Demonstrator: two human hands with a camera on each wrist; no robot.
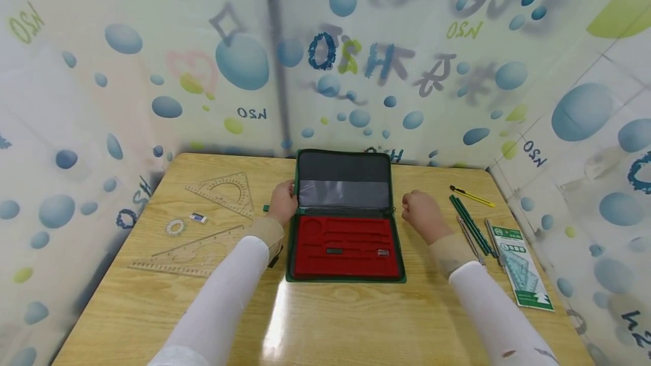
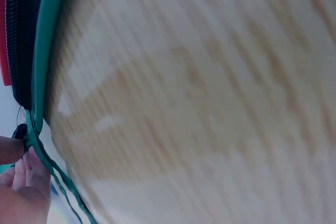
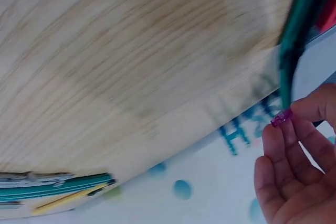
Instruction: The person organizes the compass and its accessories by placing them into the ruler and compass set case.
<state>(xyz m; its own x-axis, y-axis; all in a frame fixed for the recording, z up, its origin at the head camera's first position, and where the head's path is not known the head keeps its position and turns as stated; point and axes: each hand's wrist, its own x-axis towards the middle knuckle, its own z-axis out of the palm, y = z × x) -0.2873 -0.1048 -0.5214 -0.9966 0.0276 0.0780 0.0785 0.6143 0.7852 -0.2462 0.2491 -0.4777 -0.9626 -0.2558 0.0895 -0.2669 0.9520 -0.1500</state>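
A zip case [image 1: 346, 164] with green edging lies unfolded, its black lid side at the back and a red moulded tray [image 1: 311, 267] in front. Two small pieces sit in the tray: a dark block [image 1: 334, 251] and a clear piece [image 1: 383, 253]. At the case's left side, by the fold, my left hand [image 1: 283, 202] pinches the green edge [image 2: 44, 51] between thumb and fingers. My right hand [image 1: 424, 216] is off the right side. Its thumb and fingertips pinch a small translucent pink piece [image 3: 281, 117], whose kind I cannot tell.
On the left lie a set square [image 1: 244, 196], a larger set square [image 1: 168, 264], a tape roll [image 1: 175, 227] and an eraser [image 1: 198, 218]. To the right are a yellow cutter [image 1: 473, 196], green pencils [image 1: 470, 225], metal compasses [image 1: 470, 239] and a green-and-white packet [image 1: 524, 270]. A patterned wall backs the table.
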